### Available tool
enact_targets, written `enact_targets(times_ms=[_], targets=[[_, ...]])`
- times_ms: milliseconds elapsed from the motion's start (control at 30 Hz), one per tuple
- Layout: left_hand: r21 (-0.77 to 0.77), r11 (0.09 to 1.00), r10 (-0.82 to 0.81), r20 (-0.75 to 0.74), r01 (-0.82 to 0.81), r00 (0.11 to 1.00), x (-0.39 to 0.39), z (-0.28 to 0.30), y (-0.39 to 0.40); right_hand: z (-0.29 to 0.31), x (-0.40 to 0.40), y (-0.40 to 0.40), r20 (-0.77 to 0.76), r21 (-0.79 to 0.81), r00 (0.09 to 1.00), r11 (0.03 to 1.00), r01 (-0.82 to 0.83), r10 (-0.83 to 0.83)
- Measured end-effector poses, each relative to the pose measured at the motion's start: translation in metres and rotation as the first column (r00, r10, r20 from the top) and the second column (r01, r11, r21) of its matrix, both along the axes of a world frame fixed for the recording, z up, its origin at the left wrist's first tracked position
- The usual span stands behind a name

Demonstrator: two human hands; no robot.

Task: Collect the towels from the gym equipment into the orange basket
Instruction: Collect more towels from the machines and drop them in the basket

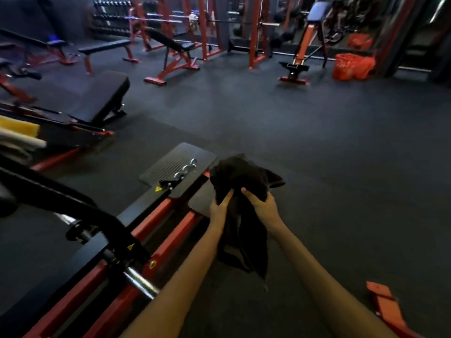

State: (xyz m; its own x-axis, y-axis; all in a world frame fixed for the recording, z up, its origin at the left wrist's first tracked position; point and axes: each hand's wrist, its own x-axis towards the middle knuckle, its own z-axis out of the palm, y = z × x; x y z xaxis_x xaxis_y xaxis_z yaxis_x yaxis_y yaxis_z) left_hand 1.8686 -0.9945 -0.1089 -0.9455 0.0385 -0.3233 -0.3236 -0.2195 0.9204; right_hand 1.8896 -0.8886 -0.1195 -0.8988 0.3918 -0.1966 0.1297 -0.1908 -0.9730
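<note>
Step in hand: one dark towel (244,176) is up off the equipment and carried in both hands, held out in front of the body over the floor (317,142). The left hand (218,208) grips a bunched fold from the left, thumb laid against the cloth. The right hand (262,203) grips the upper bundle, fingers wrapped behind it. The lower part of the towel hangs free between the forearms, not touching anything as far as can be seen.

Destination: an orange basket (352,67) stands far right on the floor, beside the foot of an upright bench (305,45). A second orange shape lies behind it; whether that is a reflection or another basket cannot be told.

Next move, as judged: carry the towel across to the basket and drop it in. A one-hand hold would probably serve; the trailing end should be gathered so it does not drag or snag.

Room and edges: the floor between here and the basket is open. To the near left, the machine frame (156,220) with its footplate (178,162) and a protruding steel bar (141,280) sits close to the left forearm. An orange bracket (385,306) lies near right at foot level, a trip point.

More cloth, yellow and pale, lies at the left edge (19,132), probably towels not yet collected.
</note>
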Motion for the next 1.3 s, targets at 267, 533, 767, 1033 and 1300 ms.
enact_targets(times_ms=[267,533,767,1033,1300], targets=[[-0.030,0.992,-0.122,0.077,0.125,0.990,-0.089,-0.017,0.106,-0.011,-0.073,0.114,0.030,0.014,0.999,0.999,0.039,-0.040],[0.005,0.979,-0.204,0.060,0.204,0.977,-0.217,-0.016,0.225,-0.015,-0.186,0.232,0.006,-0.039,0.999,0.998,0.039,-0.039],[0.004,0.956,-0.292,0.043,0.292,0.955,-0.337,0.010,0.338,0.004,-0.288,0.335,0.090,-0.043,0.991,0.994,0.104,-0.099],[0.149,0.832,-0.542,0.015,0.534,0.840,-0.444,-0.011,0.476,0.002,-0.386,0.485,0.088,-0.022,0.979,0.982,0.188,-0.186],[0.111,0.935,-0.342,0.026,0.338,0.939,-0.571,-0.008,0.592,0.009,-0.540,0.608,0.107,-0.004,0.991,0.997,0.078,-0.077]])
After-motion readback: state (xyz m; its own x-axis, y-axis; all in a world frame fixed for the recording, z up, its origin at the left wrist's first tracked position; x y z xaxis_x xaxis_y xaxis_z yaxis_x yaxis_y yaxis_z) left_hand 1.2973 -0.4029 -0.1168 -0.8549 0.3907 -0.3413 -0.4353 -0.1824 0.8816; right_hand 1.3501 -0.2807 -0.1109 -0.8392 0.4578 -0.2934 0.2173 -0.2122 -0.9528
